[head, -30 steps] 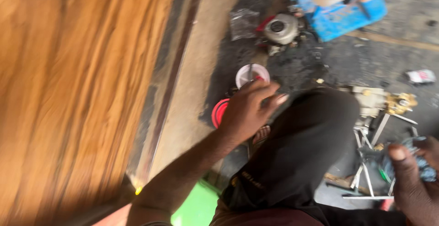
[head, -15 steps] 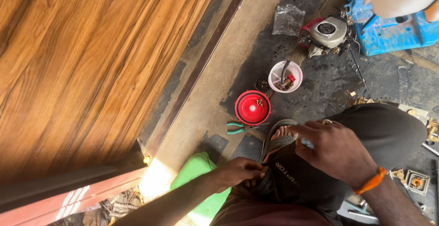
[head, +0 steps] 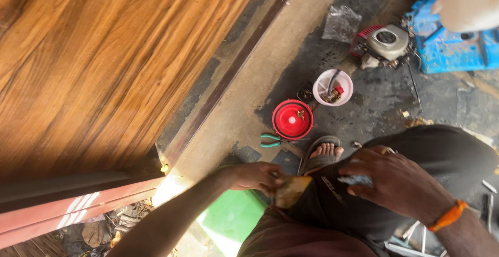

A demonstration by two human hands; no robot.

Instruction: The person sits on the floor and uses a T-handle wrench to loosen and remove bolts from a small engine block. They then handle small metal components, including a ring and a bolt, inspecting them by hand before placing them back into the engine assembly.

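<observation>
Head view, looking down: a wide wooden panel (head: 104, 64) with strong brown grain fills the left half, its lower edge meeting a reddish rail (head: 78, 200). Beside it runs a pale concrete strip (head: 249, 85), then the dark, stained floor (head: 384, 106) on the right. The person's leg in dark trousers (head: 426, 163) crosses the lower right, with a sandalled foot (head: 322, 153) showing at its near end. A green seat (head: 231, 218) lies under the person at the bottom edge. In the floor's top right corner sits a blue tarp (head: 452, 49), and just beside it a small engine (head: 383, 44) with a grey housing and red cover. A crumpled clear bag (head: 340, 23) lies near the engine. Nearer the foot stand a white cup (head: 333, 87) holding small parts and, almost touching it, a red round lid (head: 292, 119) carrying a small brass piece. Green-handled pliers (head: 270, 140) lie between the lid and the left hand (head: 254, 176).

The left hand's fingers are pinched narrowly on a flat tan piece (head: 292, 190), held against the trousers at the thigh. The right hand (head: 397, 179), an orange band (head: 448, 215) at its wrist, rests on the knee with fingers curled over a small pale blue thing (head: 358, 180); it is blurred, so I cannot tell what it is.
</observation>
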